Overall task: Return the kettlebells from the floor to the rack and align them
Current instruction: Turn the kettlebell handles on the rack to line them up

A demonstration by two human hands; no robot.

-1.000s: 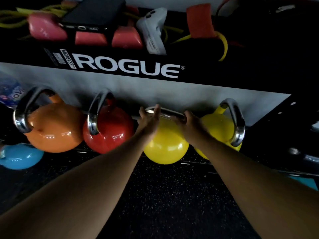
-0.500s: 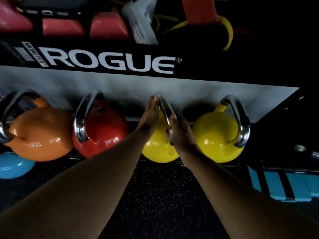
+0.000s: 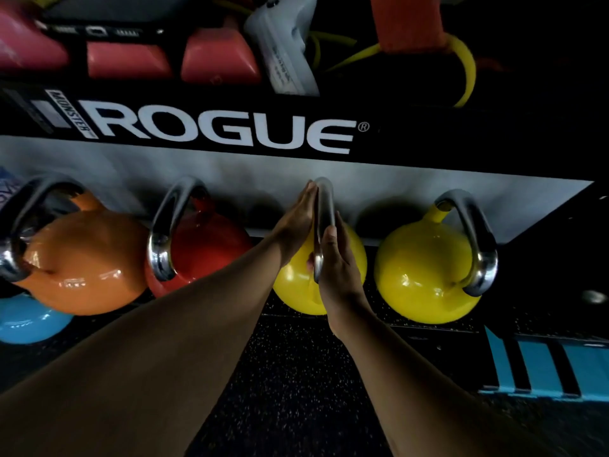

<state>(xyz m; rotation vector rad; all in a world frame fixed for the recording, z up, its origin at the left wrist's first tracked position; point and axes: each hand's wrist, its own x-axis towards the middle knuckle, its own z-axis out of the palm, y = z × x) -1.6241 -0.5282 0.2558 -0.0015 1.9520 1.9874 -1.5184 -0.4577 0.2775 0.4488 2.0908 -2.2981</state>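
Both our hands press flat against the chrome handle of the nearer yellow kettlebell, one on each side. Our left hand lies with its fingers straight and together, palm against the left face of the handle, fingertips reaching up to the top of the loop. Our right hand sits lower on the right face, fingers also extended and close together, the tips partway up the handle. Neither hand curls around the metal; we sandwich it between open palms, and the handle stands edge-on to us, running front to back.

That kettlebell rests on the lower shelf of the rack, which carries a white ROGUE logo on its black crossbeam. Just to its right sits a second yellow kettlebell, apart from the first, its handle angled off to the right. To the left we see a red kettlebell, partly behind our left forearm, then an orange kettlebell close beside it, with a blue kettlebell lower at the frame's left edge. All their handles are chrome.

On the shelf above lie pink blocks, a grey device and a yellow band. Below is dark speckled floor.
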